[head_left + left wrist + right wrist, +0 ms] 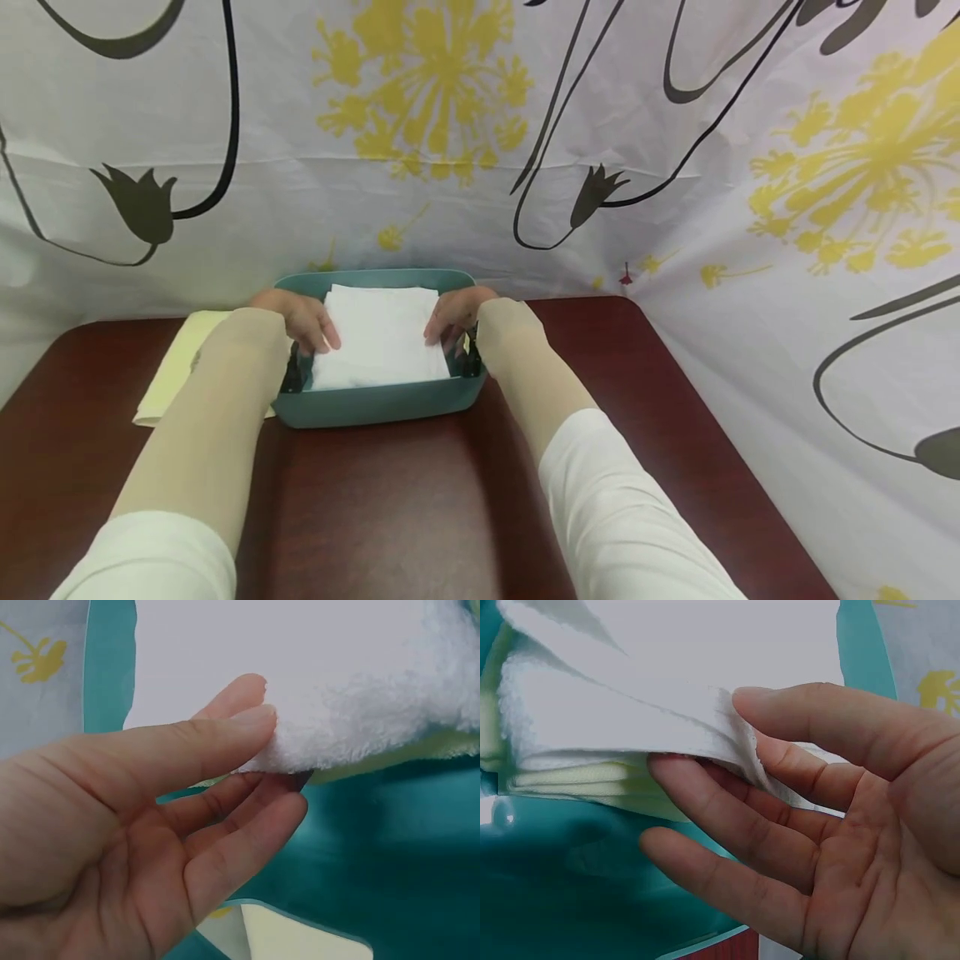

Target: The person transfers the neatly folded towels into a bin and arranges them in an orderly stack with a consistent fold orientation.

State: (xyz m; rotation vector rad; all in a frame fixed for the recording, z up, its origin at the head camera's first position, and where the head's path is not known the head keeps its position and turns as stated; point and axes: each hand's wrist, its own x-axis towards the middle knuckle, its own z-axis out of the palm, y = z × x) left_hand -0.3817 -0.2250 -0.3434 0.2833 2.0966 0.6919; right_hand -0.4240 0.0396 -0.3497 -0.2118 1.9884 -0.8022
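A folded white terry towel [382, 337] lies in a teal plastic bin [375, 407]. At its left edge my left hand [302, 321] pinches the towel, thumb on top and fingertips partly hidden beneath, as the left wrist view shows. My right hand [459, 310] grips the opposite edge; in the right wrist view the thumb rests above the fold and some fingers reach under it, while the lowest finger [720, 879] stays apart from the cloth. Under the white towel, folded pale yellow cloth [592, 784] shows inside the bin.
Left of the bin, a folded pale yellow cloth [174, 371] lies on the dark red-brown table [375, 508], partly behind the left forearm. A white curtain [277, 183] with yellow and dark flower prints hangs behind the table and along its right side.
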